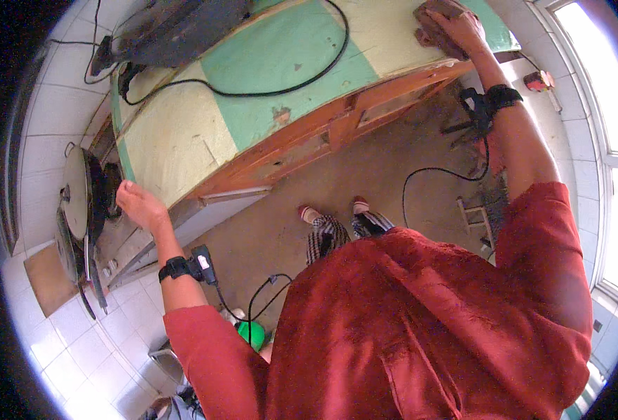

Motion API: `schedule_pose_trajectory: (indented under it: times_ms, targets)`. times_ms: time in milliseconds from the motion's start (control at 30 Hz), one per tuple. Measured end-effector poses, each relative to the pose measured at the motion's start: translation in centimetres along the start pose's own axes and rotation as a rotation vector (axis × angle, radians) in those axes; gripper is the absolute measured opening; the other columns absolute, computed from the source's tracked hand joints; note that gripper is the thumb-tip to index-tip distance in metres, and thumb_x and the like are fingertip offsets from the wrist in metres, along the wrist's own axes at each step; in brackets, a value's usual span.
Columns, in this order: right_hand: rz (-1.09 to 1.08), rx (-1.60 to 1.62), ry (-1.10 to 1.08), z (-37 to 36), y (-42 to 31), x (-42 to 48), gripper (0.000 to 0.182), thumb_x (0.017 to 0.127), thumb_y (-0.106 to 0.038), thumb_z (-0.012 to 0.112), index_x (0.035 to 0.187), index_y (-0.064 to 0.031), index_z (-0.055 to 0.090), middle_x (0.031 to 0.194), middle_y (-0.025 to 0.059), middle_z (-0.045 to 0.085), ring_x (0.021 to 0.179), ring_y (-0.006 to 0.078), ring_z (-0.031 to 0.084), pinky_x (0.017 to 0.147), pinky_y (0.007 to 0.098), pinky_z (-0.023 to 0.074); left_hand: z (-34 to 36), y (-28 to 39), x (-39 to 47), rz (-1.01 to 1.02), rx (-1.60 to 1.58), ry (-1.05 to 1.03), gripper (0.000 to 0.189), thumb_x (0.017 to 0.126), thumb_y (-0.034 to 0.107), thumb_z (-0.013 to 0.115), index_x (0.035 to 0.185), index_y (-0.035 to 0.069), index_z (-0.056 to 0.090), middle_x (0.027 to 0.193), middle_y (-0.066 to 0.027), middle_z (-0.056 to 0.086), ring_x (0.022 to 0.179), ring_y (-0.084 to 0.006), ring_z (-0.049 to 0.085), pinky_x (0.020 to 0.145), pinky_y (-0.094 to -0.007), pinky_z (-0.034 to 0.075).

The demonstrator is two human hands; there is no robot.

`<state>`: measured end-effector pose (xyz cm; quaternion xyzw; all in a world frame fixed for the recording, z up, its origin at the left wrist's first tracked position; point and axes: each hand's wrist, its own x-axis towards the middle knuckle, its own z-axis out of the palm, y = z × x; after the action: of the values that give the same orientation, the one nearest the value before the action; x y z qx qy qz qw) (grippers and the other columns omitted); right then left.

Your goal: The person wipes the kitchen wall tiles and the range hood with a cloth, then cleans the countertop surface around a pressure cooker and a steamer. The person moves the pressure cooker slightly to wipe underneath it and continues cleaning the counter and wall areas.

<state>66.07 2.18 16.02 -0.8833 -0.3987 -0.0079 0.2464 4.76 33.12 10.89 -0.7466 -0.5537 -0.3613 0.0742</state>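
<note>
My right hand (pixel 461 29) presses on a crumpled brown cloth (pixel 437 31) at the far right part of the tabletop. The table's covering (pixel 288 68) is checked in pale yellow and green, with scuffs and small dark stains. At the table's left corner is my left hand (pixel 140 205), its fingers bent, with nothing plainly visible in it. Just left of that hand, a round pan lid (pixel 75 194) and dark pans stand on edge against the tiled wall.
A black cable (pixel 267 94) curves over the tabletop from a dark bulky object (pixel 178 31) at the back. Wired devices are strapped to both my wrists. A small wooden stool (pixel 477 220) and a green item (pixel 251 335) are on the floor. A window (pixel 603 79) is at right.
</note>
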Motion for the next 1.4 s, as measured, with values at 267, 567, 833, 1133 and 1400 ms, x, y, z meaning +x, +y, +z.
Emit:
schedule_pose_trajectory:
  times_ms: [267, 567, 833, 1133, 1400]
  targets:
    - [-0.111, -0.211, 0.074, 3.0, -0.8, -1.9, 0.049, 0.087, -0.054, 0.054, 0.118, -0.0173, 0.066, 0.115, 0.0108, 0.066, 0.106, 0.0326, 0.062, 0.092, 0.0432, 0.0486, 0.3, 0.6, 0.0, 0.033, -0.023, 0.039, 0.023, 0.099, 0.019, 0.045, 0.108, 0.0, 0.053, 0.108, -0.0224, 0.056, 0.103, -0.0391, 0.054, 0.086, -0.0473, 0.045]
    - [-0.262, -0.019, 0.105, 3.5, -9.5, -7.0, 0.039, 0.085, -0.039, 0.06, 0.109, -0.0101, 0.068, 0.109, 0.0156, 0.066, 0.098, 0.038, 0.063, 0.085, 0.0453, 0.0509, -0.6, 1.2, -0.4, -0.051, -0.165, 0.043, 0.027, 0.099, 0.022, 0.043, 0.108, 0.0, 0.055, 0.107, -0.0203, 0.058, 0.103, -0.0377, 0.054, 0.089, -0.0458, 0.043]
    - [-0.279, 0.058, 0.151, 5.3, -17.0, -11.4, 0.031, 0.081, -0.026, 0.066, 0.104, -0.0044, 0.067, 0.1, 0.0178, 0.066, 0.095, 0.036, 0.063, 0.082, 0.0426, 0.0517, -1.2, 1.3, -0.5, -0.1, -0.301, 0.064, 0.022, 0.098, 0.019, 0.044, 0.106, 0.001, 0.054, 0.106, -0.0178, 0.057, 0.101, -0.0371, 0.055, 0.084, -0.0459, 0.046]
    - [-0.786, 0.531, 0.013, 7.6, -34.2, -12.0, 0.024, 0.081, -0.018, 0.069, 0.099, -0.0038, 0.067, 0.097, 0.0134, 0.067, 0.093, 0.0314, 0.063, 0.082, 0.0386, 0.0519, -1.5, -0.4, -0.6, -0.207, -0.677, 0.126, 0.029, 0.102, 0.023, 0.04, 0.113, -0.001, 0.052, 0.106, -0.0172, 0.056, 0.098, -0.0309, 0.056, 0.088, -0.0381, 0.044]
    - [-0.663, 1.019, 0.088, 11.9, -50.9, -8.7, 0.031, 0.083, -0.022, 0.068, 0.108, -0.0042, 0.064, 0.106, 0.0147, 0.065, 0.101, 0.033, 0.061, 0.088, 0.0391, 0.0493, -1.9, 0.0, -0.7, -0.232, -0.778, 0.115, 0.035, 0.103, 0.03, 0.037, 0.113, 0.0, 0.052, 0.104, -0.0137, 0.056, 0.096, -0.0265, 0.055, 0.089, -0.0345, 0.043]
